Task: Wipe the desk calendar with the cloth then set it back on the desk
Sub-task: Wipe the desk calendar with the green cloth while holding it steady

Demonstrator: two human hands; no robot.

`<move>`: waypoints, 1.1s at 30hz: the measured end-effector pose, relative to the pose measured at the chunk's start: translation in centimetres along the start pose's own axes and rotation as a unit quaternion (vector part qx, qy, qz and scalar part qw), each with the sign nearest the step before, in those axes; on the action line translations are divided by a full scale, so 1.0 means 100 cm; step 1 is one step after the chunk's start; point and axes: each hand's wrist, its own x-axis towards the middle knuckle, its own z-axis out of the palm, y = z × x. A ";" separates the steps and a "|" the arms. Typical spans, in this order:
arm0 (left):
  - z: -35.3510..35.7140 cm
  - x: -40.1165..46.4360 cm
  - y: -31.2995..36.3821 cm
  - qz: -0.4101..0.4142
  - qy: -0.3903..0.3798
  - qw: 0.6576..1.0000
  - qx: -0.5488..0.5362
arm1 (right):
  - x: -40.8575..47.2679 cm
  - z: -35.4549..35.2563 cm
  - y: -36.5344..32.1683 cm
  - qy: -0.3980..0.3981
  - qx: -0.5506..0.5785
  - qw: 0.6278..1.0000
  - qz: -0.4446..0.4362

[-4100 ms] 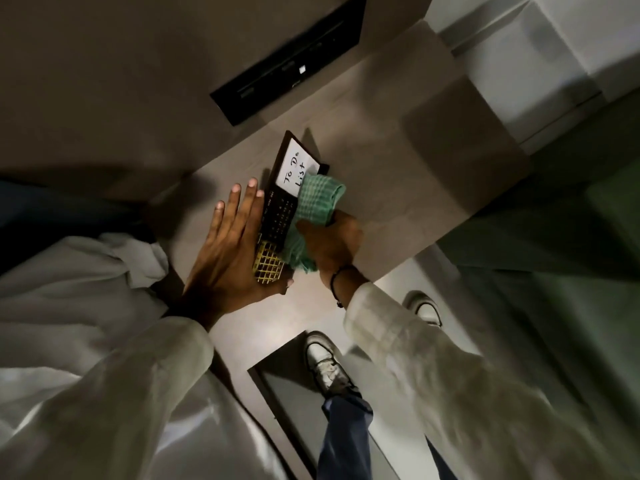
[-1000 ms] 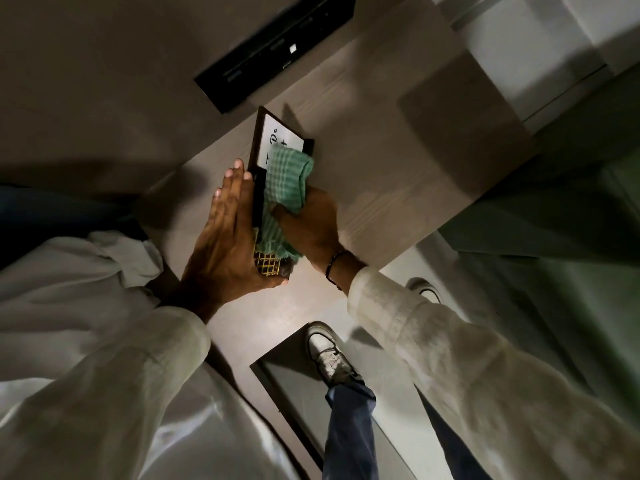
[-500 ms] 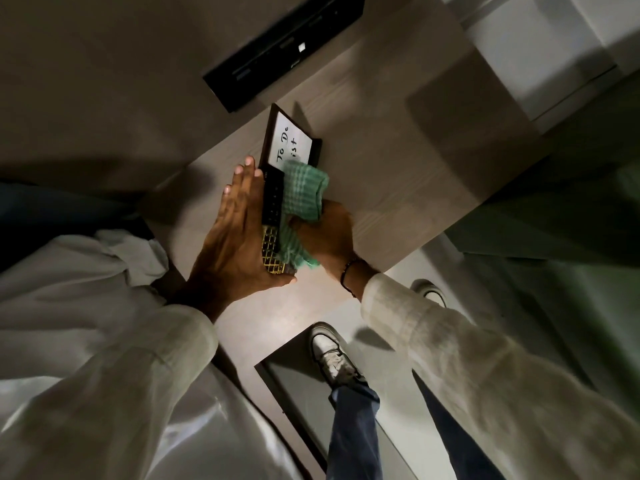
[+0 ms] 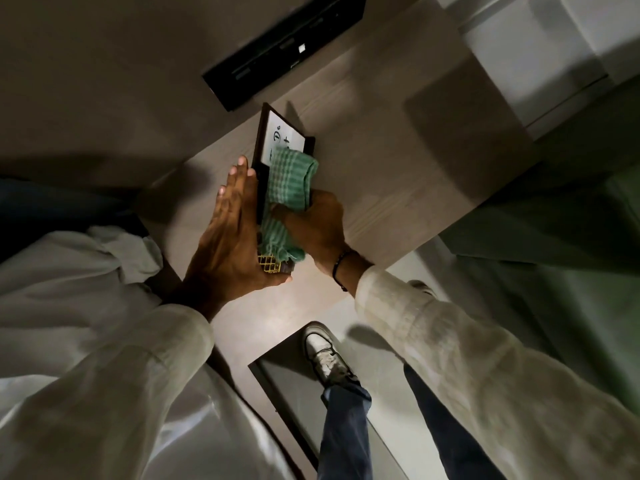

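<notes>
On shelf (image 4: 398, 168): left hand (image 4: 228, 237) fingers together against frame (image 4: 280, 135); right hand (image 4: 315, 226) clutches cloth (image 4: 289, 181)

Dim overall; the brightest pool of light lies on the pale wood-grain tabletop (image 4: 304, 299) at its near edge. A soft square shadow covers its far right part, and the left side sinks into black. The green checked cloth (image 4: 289, 181) and the dark-framed white note board (image 4: 282, 135) are sharp; the loose cream sleeves (image 4: 485, 375) low down are smeared, stretched by the wide lens.
</notes>
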 end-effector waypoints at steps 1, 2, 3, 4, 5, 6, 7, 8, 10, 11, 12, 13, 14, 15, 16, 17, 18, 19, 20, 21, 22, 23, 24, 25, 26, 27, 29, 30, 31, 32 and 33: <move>0.000 0.000 0.000 0.003 0.002 1.000 0.001 | 0.002 -0.002 0.003 0.002 -0.018 1.000 0.002; 0.001 0.000 0.001 0.005 0.003 1.000 0.004 | 0.004 -0.003 0.006 0.005 -0.042 0.999 0.006; 0.000 0.000 0.002 0.005 0.002 1.000 0.005 | 0.006 -0.004 0.009 0.012 -0.066 0.998 0.017; 0.000 0.001 0.003 0.004 0.002 1.000 0.005 | 0.008 -0.005 0.010 0.019 -0.079 0.996 0.036; 0.000 0.001 0.003 0.002 0.003 1.000 0.003 | 0.010 -0.005 0.011 0.028 -0.083 0.995 0.054; 0.000 0.001 0.004 0.002 0.002 1.000 0.001 | 0.012 -0.004 0.010 0.037 -0.085 0.994 0.065; -0.001 0.001 0.004 0.003 0.002 1.000 0.000 | 0.014 -0.003 0.009 0.046 -0.088 0.993 0.062; -0.001 0.001 0.004 0.003 0.003 1.000 -0.001 | 0.016 -0.001 0.006 0.055 -0.089 0.993 0.051; -0.001 0.001 0.006 -0.001 0.004 1.000 -0.009 | 0.018 0.005 -0.004 0.075 -0.063 0.995 0.019; -0.002 0.001 0.006 -0.006 0.004 1.000 -0.015 | 0.016 0.009 -0.008 0.083 -0.047 0.995 0.000; -0.002 0.002 0.006 -0.012 0.003 1.000 -0.019 | 0.015 0.012 -0.011 0.088 -0.039 0.995 -0.021; -0.001 0.002 0.005 -0.016 0.001 1.000 -0.020 | 0.012 0.014 -0.012 0.089 -0.041 0.994 -0.041; -0.001 0.002 0.005 -0.017 -0.001 1.000 -0.020 | 0.009 0.016 -0.010 0.084 -0.044 0.994 -0.057; -0.001 0.001 0.004 -0.015 -0.001 1.000 -0.017 | 0.006 0.016 -0.007 0.073 -0.044 0.994 -0.064; 0.000 0.001 0.003 -0.011 0.002 1.000 -0.012 | 0.005 0.013 -0.003 0.060 -0.047 0.995 -0.062; 0.001 0.000 0.003 -0.006 0.007 1.000 -0.003 | 0.006 0.009 0.002 0.051 -0.059 0.996 -0.049; 0.002 0.000 0.003 -0.002 0.013 1.000 0.006 | 0.009 0.004 0.005 0.046 -0.072 0.996 -0.029; 0.002 -0.001 0.004 0.002 0.018 1.000 0.013 | 0.013 0.000 0.007 0.043 -0.080 0.996 -0.009; 0.003 -0.001 0.004 0.003 0.022 1.000 0.015 | 0.017 -0.001 0.008 0.044 -0.083 0.996 0.003; 0.003 -0.001 0.004 0.003 0.025 1.000 0.012 | 0.020 -0.001 0.007 0.048 -0.088 0.995 0.008; 0.002 -0.001 0.004 0.001 0.025 1.000 0.006 | 0.022 0.001 0.005 0.056 -0.094 0.994 0.009; 0.002 -0.001 0.005 0.000 0.026 1.000 0.002 | 0.022 0.004 0.001 0.066 -0.093 0.993 0.006; 0.002 -0.001 0.005 0.002 0.029 1.000 0.001 | 0.021 0.006 -0.002 0.073 -0.086 0.994 -0.002; 0.002 -0.001 0.005 0.005 0.032 0.999 0.003 | 0.019 0.009 -0.005 0.073 -0.072 0.995 -0.012; 0.003 0.000 0.004 0.005 0.031 1.000 0.003 | 0.018 0.012 -0.007 0.065 -0.055 0.996 -0.019; 0.002 0.001 0.003 0.002 0.026 1.000 0.002 | 0.016 0.013 -0.008 0.050 -0.034 0.998 -0.020; 0.003 0.002 0.001 -0.004 0.014 1.000 0.002 | 0.013 0.013 -0.006 0.020 0.000 1.000 -0.022; 0.003 0.002 0.000 -0.005 0.011 1.000 0.004 | 0.013 0.011 -0.003 0.015 -0.002 1.000 -0.023; 0.003 0.002 0.000 -0.002 0.014 1.000 0.009 | 0.014 0.008 -0.001 0.018 -0.018 0.999 -0.022; 0.003 0.001 0.000 0.004 0.021 1.000 0.015 | 0.016 0.005 0.002 0.025 -0.038 0.999 -0.015; 0.004 0.000 0.000 0.007 0.026 0.999 0.017 | 0.019 0.002 0.004 0.034 -0.055 0.998 -0.002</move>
